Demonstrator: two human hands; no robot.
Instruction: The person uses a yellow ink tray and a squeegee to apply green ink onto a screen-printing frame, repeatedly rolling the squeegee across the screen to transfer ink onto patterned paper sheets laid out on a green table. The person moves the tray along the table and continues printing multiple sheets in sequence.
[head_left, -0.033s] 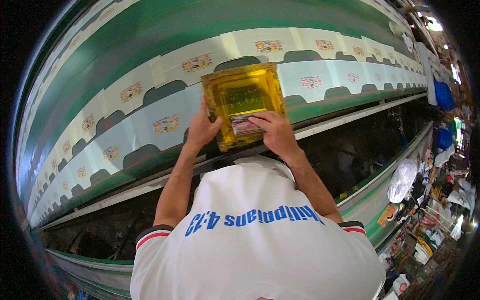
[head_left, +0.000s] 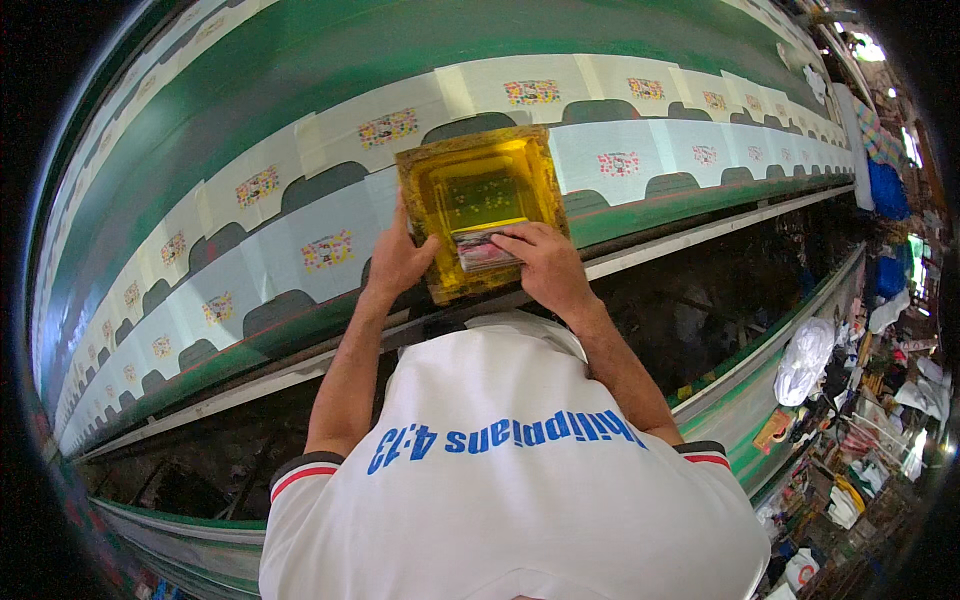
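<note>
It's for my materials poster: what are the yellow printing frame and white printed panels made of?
The yellow printing frame may be dull wood: it's thick and blotchy. Its glossy see-through screen could be mesh. The white printed panels look like matte cloth, lying smooth; paper is possible.

Left fingers partly hidden by yellow frame, shirt cut off below

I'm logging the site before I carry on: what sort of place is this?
Most likely a screen-printing workshop. Pale pieces with repeated colourful prints lie in rows along a long green table, and the right hand holds a greyish block inside a yellow framed screen.
</note>
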